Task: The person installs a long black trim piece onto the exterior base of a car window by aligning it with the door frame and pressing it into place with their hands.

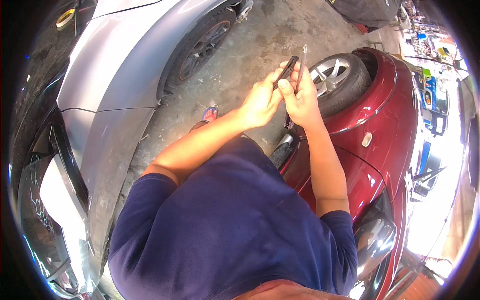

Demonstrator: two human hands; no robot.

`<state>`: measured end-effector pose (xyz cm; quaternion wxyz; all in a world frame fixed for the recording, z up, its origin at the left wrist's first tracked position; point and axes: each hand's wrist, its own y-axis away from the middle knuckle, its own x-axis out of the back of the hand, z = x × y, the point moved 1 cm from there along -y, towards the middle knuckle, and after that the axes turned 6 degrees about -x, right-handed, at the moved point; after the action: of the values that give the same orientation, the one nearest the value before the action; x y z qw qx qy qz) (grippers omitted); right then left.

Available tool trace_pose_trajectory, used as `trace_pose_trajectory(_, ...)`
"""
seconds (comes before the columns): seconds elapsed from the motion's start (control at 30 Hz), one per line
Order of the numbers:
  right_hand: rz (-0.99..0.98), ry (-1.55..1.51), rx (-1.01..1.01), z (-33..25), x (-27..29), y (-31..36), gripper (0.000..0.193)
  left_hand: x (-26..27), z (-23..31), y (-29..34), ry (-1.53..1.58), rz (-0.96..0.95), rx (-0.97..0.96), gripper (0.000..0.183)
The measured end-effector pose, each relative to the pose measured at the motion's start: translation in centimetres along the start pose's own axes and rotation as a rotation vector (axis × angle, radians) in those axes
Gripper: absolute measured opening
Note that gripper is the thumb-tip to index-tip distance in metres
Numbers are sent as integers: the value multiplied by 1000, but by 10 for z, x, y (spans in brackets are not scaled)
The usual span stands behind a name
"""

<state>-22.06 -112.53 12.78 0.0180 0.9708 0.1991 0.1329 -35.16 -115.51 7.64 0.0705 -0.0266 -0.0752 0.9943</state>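
Note:
My left hand (260, 104) is closed on a short black stick-like piece (287, 73) that slants up to the right. My right hand (303, 104) grips a slim tool (304, 56) with a dark shaft and a pale metal tip pointing away from me; its exact kind is not clear. Both hands are together in front of my chest, the right thumb lying close against the left fingers. Below the hands, a dark narrow end (288, 121) shows, and I cannot tell which held piece it belongs to.
A silver car body (120, 65) with a wheel (207, 44) stands on my left. On my right is a dark red car (357, 142) with a turned-out front wheel (342, 82) and a mirror (375, 240). Stained concrete floor (255, 45) lies between them.

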Motion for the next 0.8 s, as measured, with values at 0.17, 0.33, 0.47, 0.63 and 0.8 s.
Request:
trace_pose_trajectory(0.17,-115,-106,-91,-9,18,-7,41,7,1,-7,77,-73,-111,45)
trace_pose_trajectory(0.33,-303,-329,-214,-18,34,-11,43,6,7,3,52,-78,-120,44)
trace_pose_trajectory(0.47,-298,-270,-200,-20,29,-18,45,-1,7,5,-184,104,-185,43)
trace_pose_trajectory(0.63,-307,-317,-167,-25,15,-24,43,-2,6,11,-191,276,-249,43)
trace_pose_trajectory(0.8,-282,-368,-164,-26,1,-29,43,-2,12,10,-44,450,-226,38)
